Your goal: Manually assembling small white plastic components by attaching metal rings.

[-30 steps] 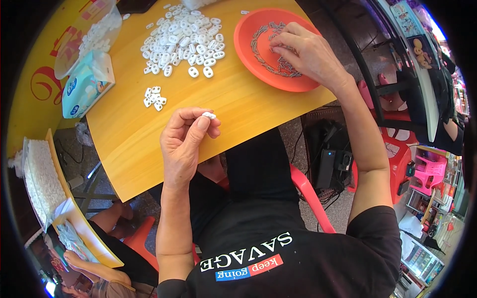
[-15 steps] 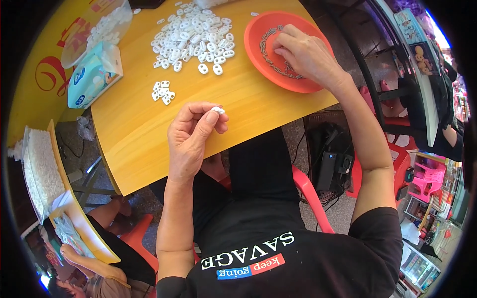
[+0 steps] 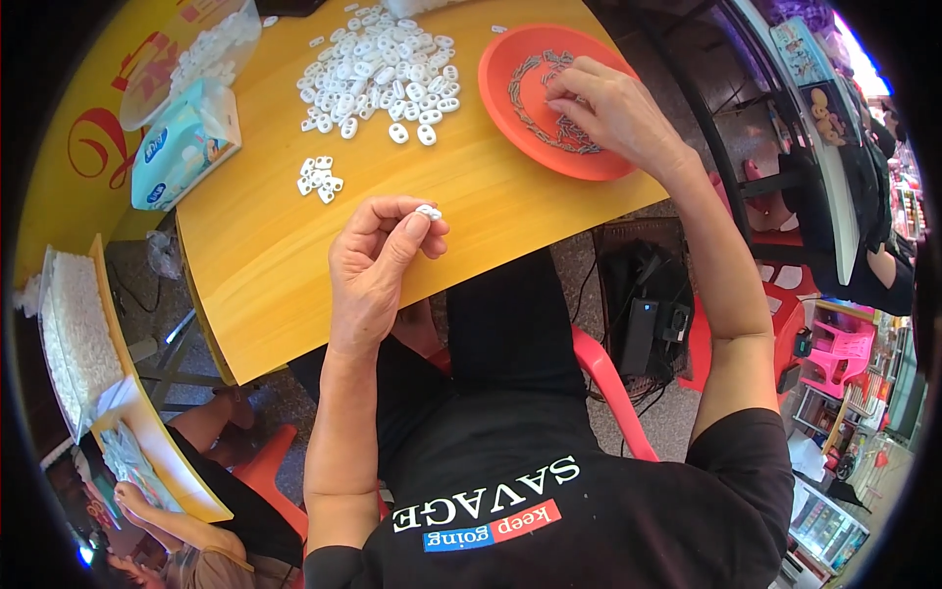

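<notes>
Head view: a yellow wood-grained worktop (image 3: 491, 196) is being seen beyond a dark-clad lap (image 3: 510, 324), with grey speckled floor (image 3: 665, 427) being glimpsed beside it. From the worktop's middle, a heap of white two-holed pieces (image 3: 378, 79) is being borne at twelve o'clock, a small white cluster (image 3: 320, 179) at nine, a blue tissue pack (image 3: 186, 142) farther out at nine, and a red bowl (image 3: 496, 108) at two. Grey metal pieces (image 3: 518, 98) are being contained in the bowl.

Near the six o'clock edge, a white piece (image 3: 429, 211) is being pinched between thumb and fingers of the left hand (image 3: 373, 255). Over the bowl, the right hand (image 3: 618, 113) is being held with fingers bent downward.

The bowl is being supported close to the three o'clock edge; wood grain is being shown between bowl and left hand, and more widely toward eight.

The right fingertips are being partly hidden, so whether anything is being grasped there cannot be told. Most of the pinched piece is being covered by fingers. Behind the heap, a pale translucent bundle (image 3: 422, 6) is being cut off.
</notes>
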`<action>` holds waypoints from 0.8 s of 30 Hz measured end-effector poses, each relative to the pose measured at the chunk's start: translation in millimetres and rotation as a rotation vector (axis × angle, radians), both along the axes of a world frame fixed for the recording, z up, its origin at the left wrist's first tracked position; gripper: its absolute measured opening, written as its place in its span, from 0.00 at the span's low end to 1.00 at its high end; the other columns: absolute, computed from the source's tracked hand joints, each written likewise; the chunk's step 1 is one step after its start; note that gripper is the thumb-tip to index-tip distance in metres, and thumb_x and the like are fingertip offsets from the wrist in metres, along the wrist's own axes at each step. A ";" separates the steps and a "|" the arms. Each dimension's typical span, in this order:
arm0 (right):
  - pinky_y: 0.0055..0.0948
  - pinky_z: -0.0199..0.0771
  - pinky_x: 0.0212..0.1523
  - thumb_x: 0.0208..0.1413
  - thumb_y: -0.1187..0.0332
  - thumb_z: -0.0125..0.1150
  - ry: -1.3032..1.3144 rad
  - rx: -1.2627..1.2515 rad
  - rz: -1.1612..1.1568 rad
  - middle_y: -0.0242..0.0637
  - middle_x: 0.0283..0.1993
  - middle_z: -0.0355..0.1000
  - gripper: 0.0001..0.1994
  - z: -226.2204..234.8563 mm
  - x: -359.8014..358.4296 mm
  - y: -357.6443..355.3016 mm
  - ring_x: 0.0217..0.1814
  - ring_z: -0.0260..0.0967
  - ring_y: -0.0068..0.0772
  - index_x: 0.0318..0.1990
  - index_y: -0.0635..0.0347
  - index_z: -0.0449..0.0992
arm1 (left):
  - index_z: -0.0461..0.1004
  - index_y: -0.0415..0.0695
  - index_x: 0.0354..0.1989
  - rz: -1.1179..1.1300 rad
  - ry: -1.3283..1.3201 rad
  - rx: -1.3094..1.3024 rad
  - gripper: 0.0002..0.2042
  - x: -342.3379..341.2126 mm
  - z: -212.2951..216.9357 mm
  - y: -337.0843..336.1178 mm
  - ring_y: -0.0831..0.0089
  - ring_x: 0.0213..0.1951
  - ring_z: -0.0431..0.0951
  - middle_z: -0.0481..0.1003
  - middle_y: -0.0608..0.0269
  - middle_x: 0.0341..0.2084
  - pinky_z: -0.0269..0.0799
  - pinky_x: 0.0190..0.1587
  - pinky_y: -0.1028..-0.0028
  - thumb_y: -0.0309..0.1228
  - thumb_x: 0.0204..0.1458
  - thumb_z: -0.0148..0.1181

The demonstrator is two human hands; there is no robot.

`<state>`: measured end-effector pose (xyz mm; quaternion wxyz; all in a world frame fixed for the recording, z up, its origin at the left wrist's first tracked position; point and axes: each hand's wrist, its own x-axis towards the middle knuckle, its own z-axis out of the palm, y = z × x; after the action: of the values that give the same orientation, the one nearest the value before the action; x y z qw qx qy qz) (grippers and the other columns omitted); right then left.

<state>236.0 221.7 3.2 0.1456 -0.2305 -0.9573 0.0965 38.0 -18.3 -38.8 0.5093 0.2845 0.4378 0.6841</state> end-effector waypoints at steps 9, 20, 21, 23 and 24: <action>0.41 0.72 0.40 0.54 0.70 0.58 -0.197 0.104 0.017 0.41 0.35 0.71 0.05 3.3 -14.8 -1.4 0.38 0.72 0.47 0.32 0.62 0.72 | 0.74 0.37 0.42 0.005 -0.012 0.012 0.07 -0.5 -1.1 -1.9 0.78 0.33 0.76 0.78 0.61 0.32 0.72 0.40 0.78 0.26 0.60 0.57; 0.15 0.66 0.28 0.60 0.76 0.57 0.566 -0.600 -0.016 0.25 0.27 0.69 0.11 27.5 -39.1 -57.8 0.27 0.65 0.11 0.50 0.63 0.78 | 0.73 0.37 0.42 0.075 -0.184 0.003 0.06 -5.2 -3.6 1.0 0.76 0.32 0.77 0.78 0.58 0.32 0.74 0.39 0.77 0.26 0.61 0.57; 0.14 0.66 0.28 0.60 0.76 0.57 0.520 -0.599 0.028 0.25 0.28 0.70 0.11 25.3 -42.1 -64.5 0.27 0.66 0.12 0.50 0.64 0.77 | 0.73 0.37 0.42 0.082 -0.180 0.010 0.06 -4.8 -3.7 1.7 0.76 0.32 0.77 0.78 0.58 0.32 0.74 0.39 0.78 0.26 0.60 0.57; 0.14 0.67 0.30 0.61 0.75 0.57 0.516 -0.760 0.044 0.28 0.33 0.74 0.11 16.1 -53.2 -87.5 0.28 0.68 0.13 0.49 0.67 0.77 | 0.73 0.37 0.42 0.101 -0.173 0.014 0.06 -5.2 -4.8 1.3 0.76 0.32 0.77 0.78 0.58 0.32 0.74 0.39 0.78 0.26 0.60 0.58; 0.15 0.68 0.31 0.61 0.75 0.57 0.579 -0.899 0.045 0.29 0.33 0.75 0.10 11.5 -60.6 -98.4 0.29 0.68 0.14 0.48 0.67 0.77 | 0.73 0.37 0.42 0.106 -0.167 0.028 0.06 -5.1 -5.1 1.8 0.76 0.32 0.77 0.78 0.58 0.32 0.74 0.39 0.78 0.26 0.60 0.58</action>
<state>175.3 123.4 14.7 0.2887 -0.2136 -0.7468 0.5597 32.9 -16.6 -43.9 0.5033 0.2098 0.3986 0.7374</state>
